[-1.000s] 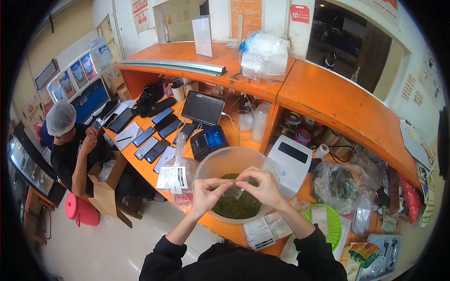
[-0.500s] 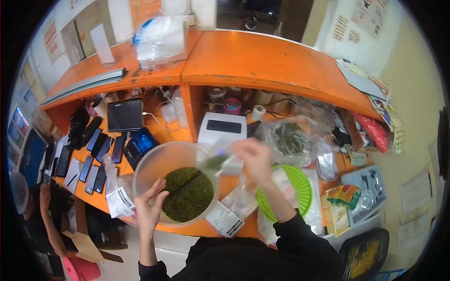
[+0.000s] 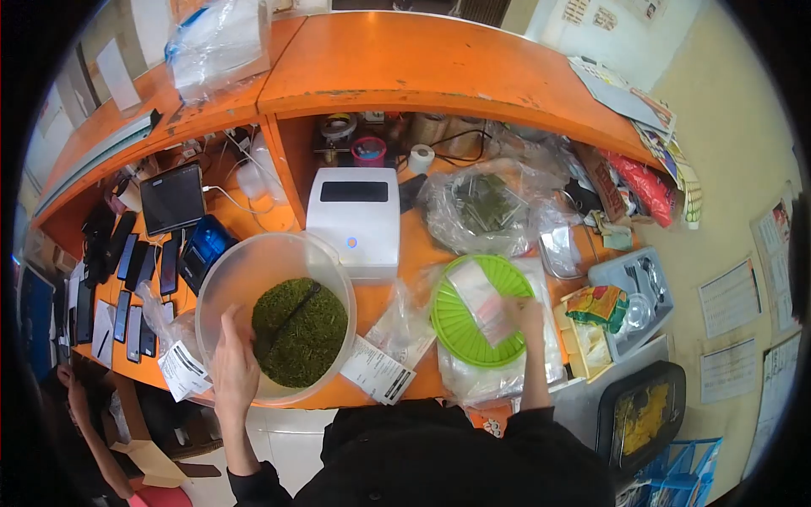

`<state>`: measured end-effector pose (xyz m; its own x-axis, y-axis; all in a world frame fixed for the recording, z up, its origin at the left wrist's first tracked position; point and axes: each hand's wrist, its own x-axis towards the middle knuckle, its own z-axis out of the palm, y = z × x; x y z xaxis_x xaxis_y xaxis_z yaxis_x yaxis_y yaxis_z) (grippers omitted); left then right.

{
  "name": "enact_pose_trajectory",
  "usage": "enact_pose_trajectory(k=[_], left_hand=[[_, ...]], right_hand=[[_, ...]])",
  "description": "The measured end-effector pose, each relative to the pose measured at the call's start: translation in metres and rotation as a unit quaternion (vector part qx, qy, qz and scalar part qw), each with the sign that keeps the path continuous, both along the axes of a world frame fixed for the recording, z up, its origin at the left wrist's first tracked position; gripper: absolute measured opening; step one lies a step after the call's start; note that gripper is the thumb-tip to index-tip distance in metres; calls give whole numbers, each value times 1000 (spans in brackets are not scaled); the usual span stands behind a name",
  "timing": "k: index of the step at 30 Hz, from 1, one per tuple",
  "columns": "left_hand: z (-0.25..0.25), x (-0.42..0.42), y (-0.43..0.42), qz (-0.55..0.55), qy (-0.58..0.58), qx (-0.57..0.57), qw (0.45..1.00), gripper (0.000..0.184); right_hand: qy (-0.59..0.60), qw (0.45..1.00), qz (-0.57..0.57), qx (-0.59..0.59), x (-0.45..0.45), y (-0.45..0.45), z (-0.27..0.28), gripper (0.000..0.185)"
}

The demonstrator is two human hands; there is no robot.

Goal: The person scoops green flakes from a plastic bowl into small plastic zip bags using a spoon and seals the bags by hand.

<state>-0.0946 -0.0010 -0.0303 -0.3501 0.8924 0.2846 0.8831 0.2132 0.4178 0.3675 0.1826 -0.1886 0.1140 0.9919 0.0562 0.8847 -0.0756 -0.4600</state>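
Observation:
A large translucent tub (image 3: 221,270) holds finely chopped green herbs (image 3: 304,346), with a black spoon (image 3: 293,317) lying on them. My left hand (image 3: 234,363) is over the tub's near left side, its fingers stretched out and holding nothing I can see. Over on the right, my right hand (image 3: 525,318) pinches the edge of a clear plastic bag (image 3: 479,296). That bag lies on a round, ribbed green lid (image 3: 452,325). Between tub and lid, the white scale (image 3: 352,224) stands with nothing on its visible top.
Clear packaging with a printed label (image 3: 378,372) lies right of the tub. Behind the lid sits a clear bag of green leaves (image 3: 488,203). Several phones (image 3: 133,334) and a tablet (image 3: 173,198) lie left. A grey cutlery tray (image 3: 655,287) stands right. Another person's arm (image 3: 93,431) shows lower left.
My right hand has moved from above the scale, where it held a small bag of green herbs, to the plastic bag on the lid. The herb bag is out of sight. The view has shifted.

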Motion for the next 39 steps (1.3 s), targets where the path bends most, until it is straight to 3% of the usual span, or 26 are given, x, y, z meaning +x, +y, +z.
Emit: enact_pose_trajectory(k=[2, 4, 6, 9, 13, 16, 18, 20, 22, 25, 28, 31, 33, 35, 36, 37, 39], left_hand=[[4, 4, 3, -32, 23, 3, 999, 42], [3, -1, 3, -59, 77, -52, 994, 48], [-7, -13, 3, -98, 129, -85, 983, 55], [-3, -6, 5, -73, 132, -56, 987, 47], [14, 7, 10, -44, 97, 13, 994, 32], [1, -16, 0, -121, 77, -3, 990, 36], [-10, -28, -7, -91, 11, -31, 995, 45], [-10, -29, -9, -49, -31, -32, 998, 48], [1, -16, -5, 9, -47, -7, 999, 44], [8, 1, 0, 1, 35, 165, 986, 43], [17, 11, -2, 4, -42, 183, 982, 44], [23, 17, -4, -48, -93, 157, 982, 41], [33, 39, 3, -133, -180, 194, 955, 34], [36, 69, 8, -196, -261, 157, 932, 28], [36, 84, 10, -216, -335, 121, 909, 33], [32, 93, 13, -231, -335, 133, 904, 37], [35, 97, 14, -197, -378, 131, 895, 39]], right_hand=[[-11, 993, 28, 117, -14, -30, -22, 29], [46, 990, 4, 131, -16, -41, -22, 30], [169, 982, -69, 44, -13, -38, -13, 33], [172, 977, -81, 94, -1, -26, 1, 25], [141, 975, -61, 161, 16, -8, 5, 27], [48, 992, -105, 59, 12, -13, 22, 29], [-70, 991, -77, 81, 12, -27, -10, 31], [-68, 992, -76, 71, 8, -37, -23, 34], [53, 993, -98, 27, 2, -38, -20, 40], [3, 990, -70, 122, 14, -27, -10, 27], [-32, 974, -142, 176, -4, -22, 35, 18], [57, 958, -57, 275, -55, -19, 94, 9], [316, 936, 21, 151, -116, -35, 143, 5], [402, 875, 180, 199, -184, -56, 167, 5], [398, 871, 226, 179, -209, -66, 168, 7], [393, 864, 273, 159, -228, -75, 169, 10], [505, 801, 313, 76, -256, -85, 182, 14]])
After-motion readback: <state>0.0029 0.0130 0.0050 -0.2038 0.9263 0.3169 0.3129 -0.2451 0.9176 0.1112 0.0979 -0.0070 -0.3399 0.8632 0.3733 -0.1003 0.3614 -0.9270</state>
